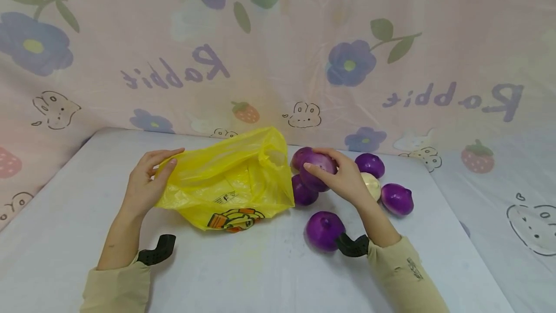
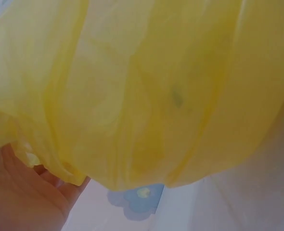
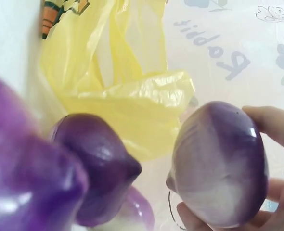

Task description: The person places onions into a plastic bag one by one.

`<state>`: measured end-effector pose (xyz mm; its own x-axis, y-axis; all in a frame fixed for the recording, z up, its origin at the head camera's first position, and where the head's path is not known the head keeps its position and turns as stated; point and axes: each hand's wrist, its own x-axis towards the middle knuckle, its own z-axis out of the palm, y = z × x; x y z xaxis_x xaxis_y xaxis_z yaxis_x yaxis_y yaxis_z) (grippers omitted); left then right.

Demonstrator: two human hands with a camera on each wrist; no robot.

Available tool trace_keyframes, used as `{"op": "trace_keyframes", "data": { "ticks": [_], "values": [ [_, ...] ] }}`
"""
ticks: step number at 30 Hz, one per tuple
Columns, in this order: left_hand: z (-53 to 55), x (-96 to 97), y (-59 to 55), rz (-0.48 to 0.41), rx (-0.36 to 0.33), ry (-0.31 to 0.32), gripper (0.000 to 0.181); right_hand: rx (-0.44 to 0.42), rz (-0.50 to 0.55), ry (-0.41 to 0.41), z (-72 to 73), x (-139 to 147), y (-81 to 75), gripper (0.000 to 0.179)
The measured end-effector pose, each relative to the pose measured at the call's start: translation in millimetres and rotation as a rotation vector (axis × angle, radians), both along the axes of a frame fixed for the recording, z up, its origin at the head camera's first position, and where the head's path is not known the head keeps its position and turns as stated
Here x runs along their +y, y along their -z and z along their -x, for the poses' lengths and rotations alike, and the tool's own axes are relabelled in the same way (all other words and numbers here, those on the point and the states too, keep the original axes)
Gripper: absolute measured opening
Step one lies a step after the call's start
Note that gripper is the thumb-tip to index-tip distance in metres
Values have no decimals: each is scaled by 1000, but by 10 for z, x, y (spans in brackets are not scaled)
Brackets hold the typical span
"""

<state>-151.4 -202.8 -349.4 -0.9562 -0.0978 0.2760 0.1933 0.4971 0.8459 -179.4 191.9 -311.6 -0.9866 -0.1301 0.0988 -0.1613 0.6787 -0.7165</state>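
Observation:
A thin yellow plastic bag (image 1: 243,187) with a printed cartoon stands spread on the table. At its left edge my left hand (image 1: 145,185) pinches the plastic between thumb and fingers; in the left wrist view the bag (image 2: 147,96) hides most of those fingers. Just right of the bag, my right hand (image 1: 349,180) grips a purple onion (image 1: 316,173), raised above the others. The right wrist view shows this onion (image 3: 219,163) with fingers curled round it. Another purple onion (image 1: 305,192) lies beneath it, touching or close beside the bag.
A purple onion (image 1: 325,231) lies nearer the front, partly behind the black wrist mount (image 1: 354,245). Right of my hand are two more purple onions, one at the back (image 1: 370,164) and one farther right (image 1: 397,199), with a pale onion (image 1: 372,186) between. A patterned curtain (image 1: 269,76) hangs behind.

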Motion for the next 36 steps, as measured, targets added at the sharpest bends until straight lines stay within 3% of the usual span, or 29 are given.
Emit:
{"op": "trace_keyframes", "data": {
  "ticks": [8,17,27,36],
  "values": [
    [-14,1,-10,21,7,-8,36,-2,90,-14,44,-203,-83,50],
    [-7,2,-5,15,20,-9,35,-23,278,-115,112,-555,-109,48],
    [-19,9,-1,39,2,-19,36,-50,245,-159,117,-886,-124,51],
    [-15,7,1,26,-1,-28,35,15,272,-211,82,-1126,-60,48]
  ]
}}
